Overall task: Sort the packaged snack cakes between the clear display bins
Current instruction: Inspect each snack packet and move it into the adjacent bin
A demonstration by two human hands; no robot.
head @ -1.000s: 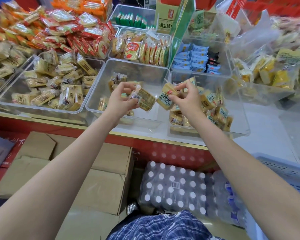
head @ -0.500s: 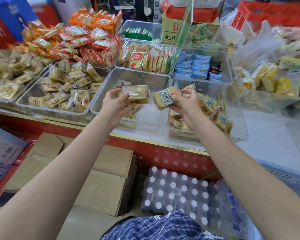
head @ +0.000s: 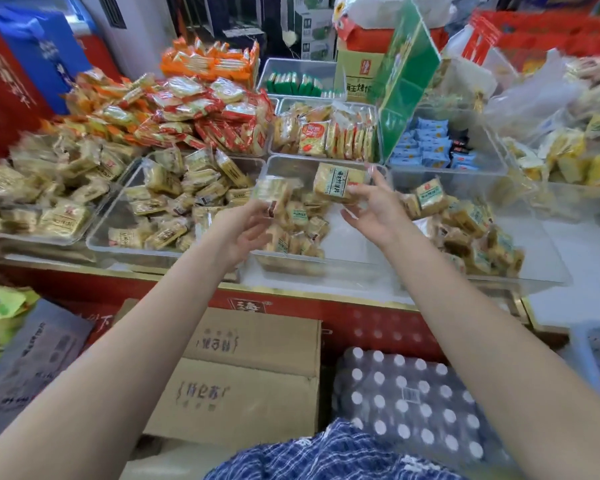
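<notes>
Head view: you are lifting two snack cakes over the middle bin [head: 357,268] on the desk; your left hand [head: 243,233] is pinching one cake [head: 272,194], your right hand [head: 374,209] is pinching another [head: 338,181], labels up, probably for comparing before binning.

Showing bare floor along right half of middle bin [head: 357,261]; snack cakes [head: 298,230] crowding its left. Leaning over back row: green divider panel [head: 407,84]. Holding packets above middle bin: left hand [head: 246,230], right hand [head: 374,209].
</notes>
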